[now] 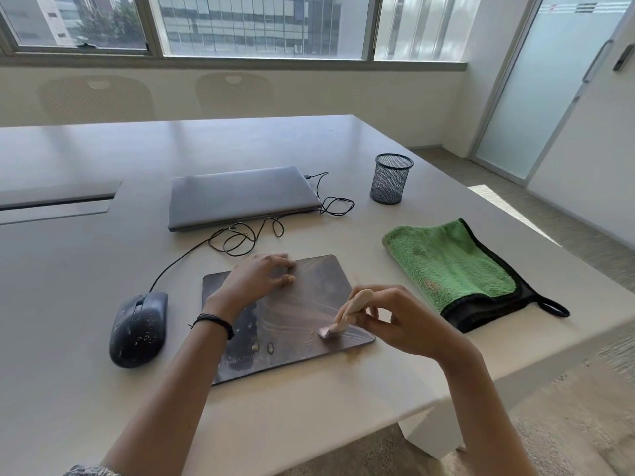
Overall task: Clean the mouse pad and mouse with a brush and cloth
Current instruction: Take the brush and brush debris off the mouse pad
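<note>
Two hands work the thin, dark brown rectangular mouse pad point(302, 304) on the pale table point(86, 269); it looks light and floppy, likely to slide, so the left hand point(256, 274) presses it flat-fingered at eleven o'clock; the right hand point(395, 317) pinches the beige-handled brush point(347, 312), bristles down at four o'clock; pale streaks mark the pad; the speckled black mouse point(139, 329) sits at nine o'clock, the green fleecy cloth point(450, 266) at two.

The mouse pad point(299, 304) lies on the table point(86, 269) near its front edge; the mouse point(139, 329) sits just left of the pad, the cloth point(450, 266) to its right, apart from it. Behind the pad lies the laptop point(240, 197) (the cable point(237, 238) coils between the two); the mesh cup point(391, 178) stands behind the pad and further right; the brush point(354, 304) touches the pad's near right corner with its tip.
</note>
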The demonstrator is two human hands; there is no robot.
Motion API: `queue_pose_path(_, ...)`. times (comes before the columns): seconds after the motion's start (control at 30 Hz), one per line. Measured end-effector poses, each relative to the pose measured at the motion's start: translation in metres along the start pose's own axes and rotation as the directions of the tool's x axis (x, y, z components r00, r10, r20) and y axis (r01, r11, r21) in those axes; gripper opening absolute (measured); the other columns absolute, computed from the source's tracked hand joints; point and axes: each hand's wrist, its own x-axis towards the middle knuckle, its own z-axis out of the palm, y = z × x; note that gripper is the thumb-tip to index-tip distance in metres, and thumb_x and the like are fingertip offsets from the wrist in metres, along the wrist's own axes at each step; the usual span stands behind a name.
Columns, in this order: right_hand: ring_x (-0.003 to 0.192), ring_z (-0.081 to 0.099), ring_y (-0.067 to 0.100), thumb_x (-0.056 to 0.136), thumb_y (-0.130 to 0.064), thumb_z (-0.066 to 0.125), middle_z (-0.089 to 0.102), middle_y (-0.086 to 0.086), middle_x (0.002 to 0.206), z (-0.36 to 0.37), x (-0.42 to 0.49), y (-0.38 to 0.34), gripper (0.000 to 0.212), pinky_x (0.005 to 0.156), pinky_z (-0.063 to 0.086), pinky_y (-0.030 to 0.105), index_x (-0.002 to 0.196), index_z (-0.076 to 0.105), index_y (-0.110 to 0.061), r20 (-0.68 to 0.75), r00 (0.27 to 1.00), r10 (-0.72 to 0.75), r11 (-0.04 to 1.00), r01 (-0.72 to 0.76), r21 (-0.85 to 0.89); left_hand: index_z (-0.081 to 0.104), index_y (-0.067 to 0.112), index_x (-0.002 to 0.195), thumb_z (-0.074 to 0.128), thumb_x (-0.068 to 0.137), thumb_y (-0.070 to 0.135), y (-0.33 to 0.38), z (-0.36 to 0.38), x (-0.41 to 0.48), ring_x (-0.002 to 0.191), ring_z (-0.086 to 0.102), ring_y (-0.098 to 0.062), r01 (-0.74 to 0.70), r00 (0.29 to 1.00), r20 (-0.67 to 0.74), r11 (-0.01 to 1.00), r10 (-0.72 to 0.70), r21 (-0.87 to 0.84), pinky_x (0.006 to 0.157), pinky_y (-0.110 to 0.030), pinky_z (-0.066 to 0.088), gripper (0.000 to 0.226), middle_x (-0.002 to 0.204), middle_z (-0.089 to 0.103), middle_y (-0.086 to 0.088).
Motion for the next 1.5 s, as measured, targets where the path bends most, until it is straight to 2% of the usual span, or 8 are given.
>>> queue_pose_path(0.27, 0.071, 0.063, 0.018, 0.090, -0.018, 0.057, 0.068, -0.007, 0.091, 0.009, 0.005, 0.015, 0.010, 0.054, 0.045, 0.037, 0.087, 0.066, -0.022, -0.255, 0.966, -0.037, 0.995, 0.012, -0.099, 0.057, 0.020, 0.126, 0.055, 0.090, 0.034, 0.002, -0.002, -0.002, 0.121, 0.050, -0.021, -0.019, 1.000, 0.005, 1.000, 0.019, 0.003, 0.095, -0.038, 0.045, 0.038, 0.134, 0.054, 0.003)
queue_pose_path(0.57, 0.063, 0.052, 0.015, 0.088, -0.008, 0.058, 0.064, -0.004, 0.078, 0.016, -0.003, 0.002, 0.019, 0.056, 0.042, 0.029, 0.076, 0.060, -0.023, -0.135, 0.991, 0.000, 0.988, -0.021, -0.156, 0.057, 0.021, 0.125, 0.055, 0.090, 0.034, 0.005, -0.005, -0.003, 0.121, 0.050, -0.020, -0.015, 1.000, 0.004, 1.000, 0.015, 0.006, 0.094, -0.038, 0.045, 0.037, 0.134, 0.054, 0.003)
queue_pose_path(0.8, 0.061, 0.047, 0.020, 0.090, -0.010, 0.056, 0.060, 0.007, 0.072, 0.017, -0.006, -0.006, 0.018, 0.055, 0.041, 0.034, 0.075, 0.064, -0.004, -0.091, 0.996, -0.013, 0.989, -0.001, -0.147, 0.056, 0.021, 0.126, 0.055, 0.091, 0.034, 0.005, -0.004, -0.003, 0.122, 0.049, -0.019, -0.017, 1.000, 0.010, 1.000, 0.016, 0.014, 0.095, -0.037, 0.045, 0.038, 0.135, 0.053, 0.004)
queue_pose_path(1.0, 0.065, 0.057, 0.020, 0.090, -0.011, 0.057, 0.067, -0.003, 0.083, 0.015, -0.001, -0.010, 0.012, 0.054, 0.044, 0.031, 0.080, 0.064, -0.012, -0.205, 0.976, -0.081, 0.997, 0.075, -0.034, 0.057, 0.020, 0.126, 0.056, 0.090, 0.035, 0.003, -0.004, -0.002, 0.121, 0.051, -0.021, -0.027, 1.000, 0.004, 1.000, 0.027, 0.005, 0.095, -0.038, 0.045, 0.039, 0.134, 0.054, 0.002)
queue_pose_path(1.1, 0.068, 0.060, 0.018, 0.093, -0.027, 0.054, 0.067, -0.005, 0.090, 0.020, 0.003, -0.008, 0.010, 0.056, 0.045, 0.027, 0.088, 0.062, -0.025, -0.207, 0.975, -0.075, 0.995, 0.059, -0.085, 0.056, 0.021, 0.126, 0.056, 0.090, 0.036, 0.003, -0.004, -0.003, 0.122, 0.050, -0.020, -0.016, 1.000, 0.012, 1.000, 0.016, 0.010, 0.096, -0.039, 0.045, 0.040, 0.135, 0.053, 0.003)
queue_pose_path(1.2, 0.067, 0.059, 0.022, 0.094, -0.034, 0.050, 0.065, -0.004, 0.087, 0.026, 0.005, -0.005, 0.016, 0.056, 0.047, 0.037, 0.089, 0.062, -0.025, -0.163, 0.986, -0.036, 0.993, 0.017, -0.120, 0.057, 0.020, 0.125, 0.056, 0.089, 0.035, 0.003, -0.003, -0.002, 0.121, 0.050, -0.021, -0.016, 1.000, 0.013, 1.000, 0.016, 0.004, 0.096, -0.040, 0.045, 0.039, 0.134, 0.054, 0.002)
queue_pose_path(1.37, 0.068, 0.057, 0.020, 0.091, -0.013, 0.057, 0.066, 0.000, 0.087, 0.031, 0.005, -0.010, 0.016, 0.056, 0.047, 0.038, 0.091, 0.061, -0.028, -0.087, 0.995, -0.054, 0.996, 0.047, -0.077, 0.057, 0.021, 0.126, 0.057, 0.089, 0.035, 0.002, -0.003, -0.002, 0.124, 0.049, -0.020, -0.014, 1.000, 0.005, 1.000, 0.014, 0.009, 0.098, -0.038, 0.043, 0.040, 0.137, 0.052, 0.005)
queue_pose_path(1.5, 0.069, 0.060, 0.027, 0.092, -0.012, 0.056, 0.068, 0.001, 0.087, 0.030, 0.003, -0.018, 0.015, 0.057, 0.045, 0.046, 0.090, 0.063, -0.024, -0.017, 0.998, -0.065, 0.997, 0.066, 0.038, 0.057, 0.021, 0.126, 0.057, 0.089, 0.034, 0.004, -0.004, -0.003, 0.123, 0.049, -0.020, -0.020, 1.000, -0.005, 1.000, 0.020, 0.008, 0.097, -0.037, 0.044, 0.039, 0.135, 0.053, 0.004)
